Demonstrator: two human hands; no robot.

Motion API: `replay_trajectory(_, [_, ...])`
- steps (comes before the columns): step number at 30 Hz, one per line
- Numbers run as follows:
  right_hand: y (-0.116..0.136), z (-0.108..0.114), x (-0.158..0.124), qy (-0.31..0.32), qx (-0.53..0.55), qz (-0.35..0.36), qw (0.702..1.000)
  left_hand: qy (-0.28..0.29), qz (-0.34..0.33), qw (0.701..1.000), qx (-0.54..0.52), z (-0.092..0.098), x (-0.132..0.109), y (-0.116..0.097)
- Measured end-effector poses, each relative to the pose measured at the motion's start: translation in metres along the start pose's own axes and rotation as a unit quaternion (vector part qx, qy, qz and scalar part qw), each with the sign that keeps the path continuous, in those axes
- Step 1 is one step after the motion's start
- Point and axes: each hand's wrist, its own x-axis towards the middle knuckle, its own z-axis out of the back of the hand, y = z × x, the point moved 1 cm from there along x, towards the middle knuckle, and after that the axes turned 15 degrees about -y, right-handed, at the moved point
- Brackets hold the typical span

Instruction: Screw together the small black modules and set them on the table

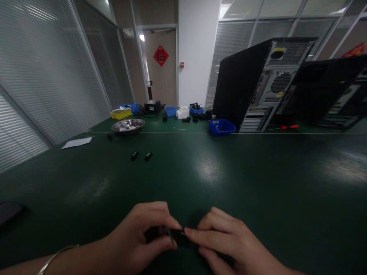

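Observation:
Both my hands meet low over the dark green table [200,172], near its front edge. My left hand [143,236] is closed, thumb and fingers pinching a small black part [176,235] with a thin green edge. My right hand [229,244] is closed too, its fingertips pressed on the same black part from the right. Most of the part is hidden by my fingers. A thin bracelet [56,256] sits on my left wrist. Two more small black parts [134,155] [148,156] lie side by side farther out on the table, left of centre.
A metal bowl [128,125], a sheet of paper [76,142], yellow [121,113] and blue bins [221,126] and black cables stand at the back. Two black computer cases [258,82] [329,91] and a red screwdriver [288,127] occupy the back right. A dark object [10,211] lies at the left edge.

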Motion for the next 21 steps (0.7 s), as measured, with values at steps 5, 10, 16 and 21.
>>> replay_trajectory(5, [0.000, -0.001, -0.001, 0.006, 0.011, -0.013, 1.000, 0.001, 0.031, 0.999, -0.012, 0.000, 0.001, -0.005])
replay_trajectory(10, [0.004, 0.002, 0.001, 0.018, 0.020, -0.060, 0.998, 0.010, 0.073, 0.997, 0.011, 0.001, 0.004, -0.005])
replay_trajectory(16, [0.011, 0.004, 0.003, 0.013, 0.043, -0.088, 0.995, 0.020, 0.051, 0.998, 0.014, 0.001, 0.004, -0.001])
replay_trajectory(21, [0.010, 0.005, 0.003, -0.010, 0.062, -0.096, 0.993, 0.015, 0.029, 0.999, 0.003, 0.002, 0.003, -0.001])
